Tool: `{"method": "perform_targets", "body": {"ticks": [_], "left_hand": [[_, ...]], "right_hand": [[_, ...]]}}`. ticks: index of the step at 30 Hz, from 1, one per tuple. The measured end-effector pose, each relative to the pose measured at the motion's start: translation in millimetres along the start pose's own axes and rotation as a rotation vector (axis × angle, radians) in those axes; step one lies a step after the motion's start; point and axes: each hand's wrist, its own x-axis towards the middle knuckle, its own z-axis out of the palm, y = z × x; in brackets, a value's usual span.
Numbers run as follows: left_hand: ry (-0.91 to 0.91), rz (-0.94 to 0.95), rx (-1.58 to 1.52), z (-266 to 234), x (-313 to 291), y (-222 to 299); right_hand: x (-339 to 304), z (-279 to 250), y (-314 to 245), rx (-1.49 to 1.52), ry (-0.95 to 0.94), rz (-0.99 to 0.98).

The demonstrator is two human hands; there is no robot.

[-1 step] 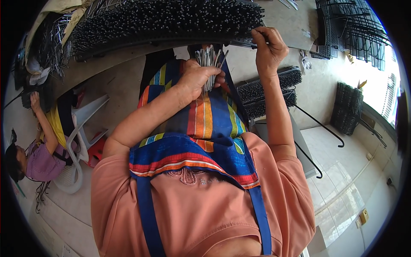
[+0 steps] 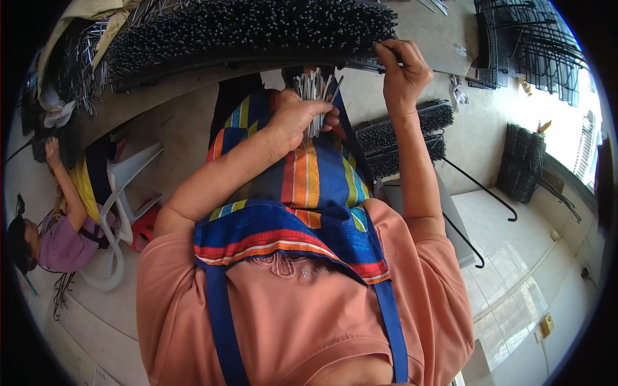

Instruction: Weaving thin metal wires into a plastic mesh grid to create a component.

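Note:
My left hand (image 2: pixel 299 119) is closed around a bundle of thin silvery metal rods (image 2: pixel 313 87) in front of my striped apron (image 2: pixel 309 170). The rods point mostly upward, and one darker rod leans out to the right. My right hand (image 2: pixel 405 71) is raised at the right end of a long black rack (image 2: pixel 257 35) densely packed with short upright dark pieces with pale tips. Thumb and forefinger are pinched together there; what they hold, if anything, is too small to make out.
Loose metal rods (image 2: pixel 84 71) lie in a heap at the far left. Smaller bristly black racks (image 2: pixel 402 135) with hooked rods stand below my right forearm. Dark wire racks (image 2: pixel 547 51) hang at the right. Another person (image 2: pixel 67 238) works at the left beside a white plastic chair (image 2: pixel 119 225).

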Motion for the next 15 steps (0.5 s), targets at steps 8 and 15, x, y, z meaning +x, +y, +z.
{"method": "perform_targets", "body": {"ticks": [8,15], "left_hand": [[0.002,-0.002,0.002,0.8,-3.1,0.2],[-0.003,-0.022,-0.048,3.5,-2.6,-1.0]], "right_hand": [[4.4,8.6,-11.0,-0.224,-0.100,-0.020],[-9.4,10.2,-11.3,-0.196,-0.056,0.040]]}}
